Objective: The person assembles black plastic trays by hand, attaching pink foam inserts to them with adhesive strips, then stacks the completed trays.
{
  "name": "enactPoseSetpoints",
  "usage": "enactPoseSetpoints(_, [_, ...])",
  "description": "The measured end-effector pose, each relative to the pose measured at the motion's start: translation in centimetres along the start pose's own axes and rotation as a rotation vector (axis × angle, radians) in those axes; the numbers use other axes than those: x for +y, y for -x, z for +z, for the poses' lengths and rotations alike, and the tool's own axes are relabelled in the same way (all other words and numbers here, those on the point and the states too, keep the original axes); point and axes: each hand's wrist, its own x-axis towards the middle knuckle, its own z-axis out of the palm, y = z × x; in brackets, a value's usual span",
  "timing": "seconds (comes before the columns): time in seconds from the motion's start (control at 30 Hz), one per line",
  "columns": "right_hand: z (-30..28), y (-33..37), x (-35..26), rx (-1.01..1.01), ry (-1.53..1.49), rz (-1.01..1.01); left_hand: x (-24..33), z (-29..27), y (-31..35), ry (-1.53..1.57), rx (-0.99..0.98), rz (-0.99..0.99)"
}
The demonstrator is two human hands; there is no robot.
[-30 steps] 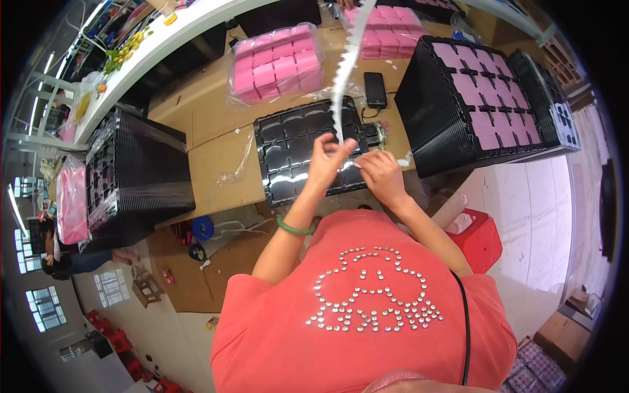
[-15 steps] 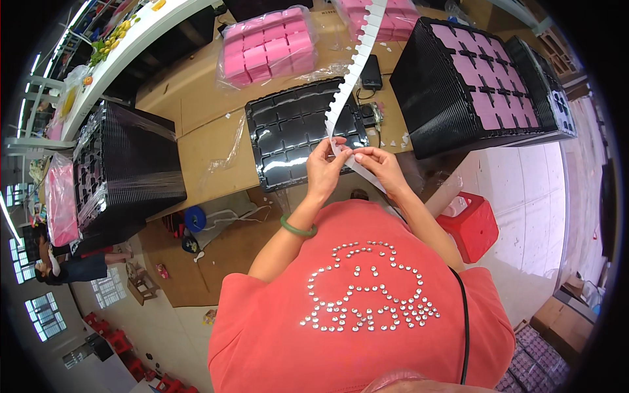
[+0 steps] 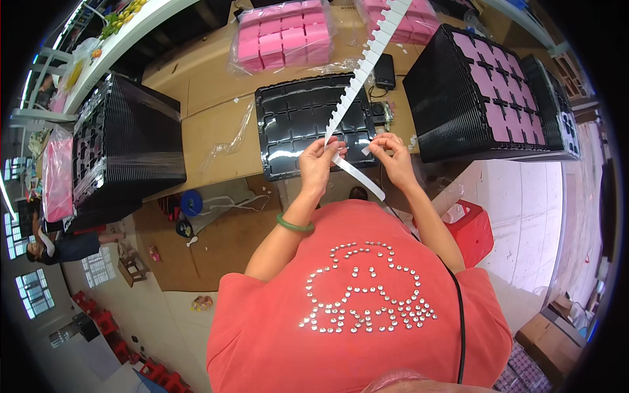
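My left hand is closed on a long white strip with a notched edge, pinched between thumb and fingers. The strip rises from that hand toward the far side, and its plain tail hangs down toward my body. To the right, my right hand pinches a small white piece, apart from the strip. Beneath and beyond both hands lies a shiny black moulded plastic tray with several compartments. A green bangle circles my left wrist.
Stacked black trays with pink foam on top stand at the right; another black stack is at the left. Wrapped pink foam blocks lie at the back. A black box-shaped device sits beyond the tray. A red stool stands lower right.
My right hand has moved right, away from the strip, with a small white piece in its fingers. The left hand still holds the strip. The view has shifted slightly.
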Motion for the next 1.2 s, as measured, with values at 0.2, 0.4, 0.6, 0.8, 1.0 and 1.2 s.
enactPoseSetpoints(0.2, [1.5,-3.4,9.7,-0.085,0.152,0.057,0.2,-0.5,0.5,0.118,-0.058,-0.112])
enactPoseSetpoints(0.4, [2.3,-2.8,8.3,-0.174,-0.222,0.267,0.7,-0.6,0.9,0.182,-0.098,-0.168])
enactPoseSetpoints(0.6, [2.8,-3.5,8.5,-0.072,0.402,-0.041,0.4,-0.8,1.4,0.176,-0.115,-0.189])
enactPoseSetpoints(0.8, [4.5,-4.9,12.5,-0.051,0.510,-0.194,0.7,-1.2,2.8,0.181,-0.102,-0.209])
enactPoseSetpoints(1.0, [4.7,-4.7,12.9,-0.023,0.511,-0.333,0.5,-2.0,4.0,0.190,-0.057,-0.209])
enactPoseSetpoints(1.2, [4.6,-5.1,12.8,-0.046,0.489,-0.318,0.8,-1.8,4.4,0.173,-0.029,-0.204])
